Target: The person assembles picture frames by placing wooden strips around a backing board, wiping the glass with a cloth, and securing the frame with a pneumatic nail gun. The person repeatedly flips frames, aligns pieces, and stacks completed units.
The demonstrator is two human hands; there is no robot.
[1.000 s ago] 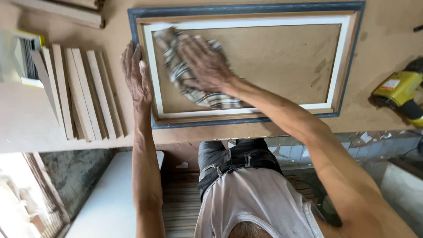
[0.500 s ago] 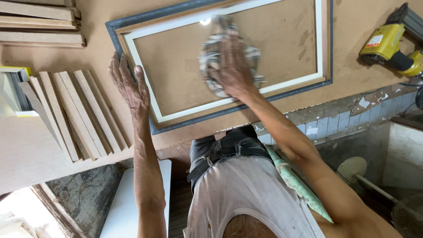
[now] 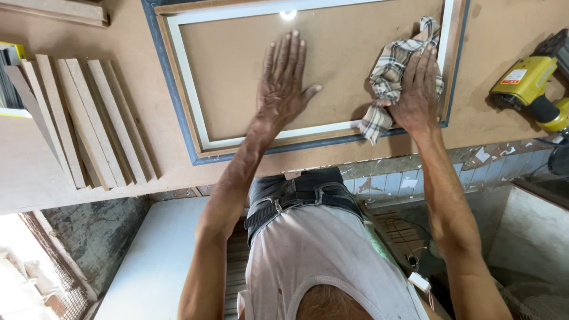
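Pressing a plaid cloth (image 3: 391, 83) that hides the frame (image 3: 178, 106) corner, right fingers (image 3: 422, 65) clutch; left fingers (image 3: 284, 56) lie flat.

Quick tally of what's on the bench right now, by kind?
Picture frame with brown backing: 1
Checked cloth, under the right hand: 1
Yellow power tool: 1
Wooden strips leaning in a row, about: 6
Left hand lies flat on the backing.
Total: about 9

Brown fibreboard bench (image 3: 148, 142) is carrying a picture frame (image 3: 178, 106) at 12 o'clock, wood strips (image 3: 89, 118) at 9, yellow drill (image 3: 530, 83) at 3.
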